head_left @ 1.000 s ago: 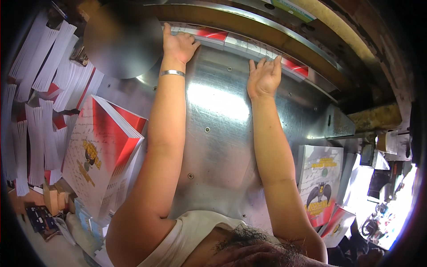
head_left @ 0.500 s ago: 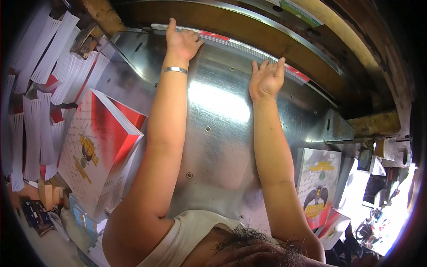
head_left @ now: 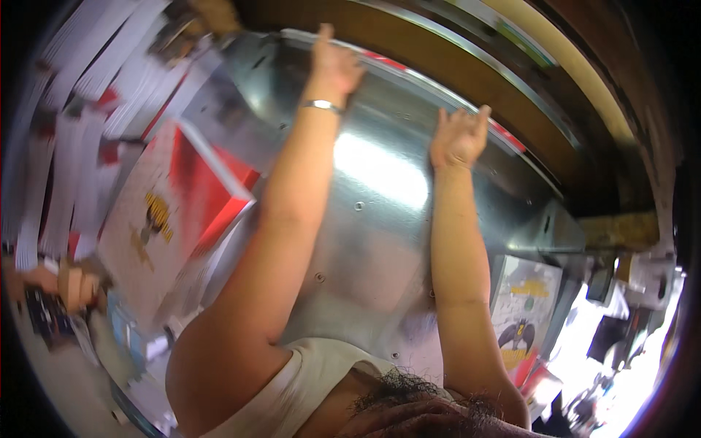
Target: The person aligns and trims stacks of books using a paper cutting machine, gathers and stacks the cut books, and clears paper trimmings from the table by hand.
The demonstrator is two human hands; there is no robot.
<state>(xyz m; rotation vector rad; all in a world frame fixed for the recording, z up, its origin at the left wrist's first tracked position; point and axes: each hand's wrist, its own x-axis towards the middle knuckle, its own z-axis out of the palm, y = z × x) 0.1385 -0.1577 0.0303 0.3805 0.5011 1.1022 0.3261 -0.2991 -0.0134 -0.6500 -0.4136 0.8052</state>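
Note:
Both my arms reach out over a shiny metal table (head_left: 350, 252) to its far side. A row of white and red booklets (head_left: 429, 82) lies there with only a narrow edge showing, the rest hidden under a brown metal beam (head_left: 438, 52). My left hand (head_left: 337, 67), a metal band at its wrist, is at the left part of this row, thumb up and fingers stretched. Toward the right part, my right hand (head_left: 458, 137) has its fingers spread against or right beside the edge. Neither hand grips anything I can see; motion blur softens the fingertips.
At the left stands a thick stack of red and white books (head_left: 157, 226), with piles of white-edged booklets (head_left: 69, 168) behind. More printed books (head_left: 527, 303) lean right of my right arm. Dark machine framing (head_left: 621, 124) curves round the far right.
The whole view has swung and blurred, so most of the scene sits farther right. Both hands stay at the booklets' edge, with little change in pose.

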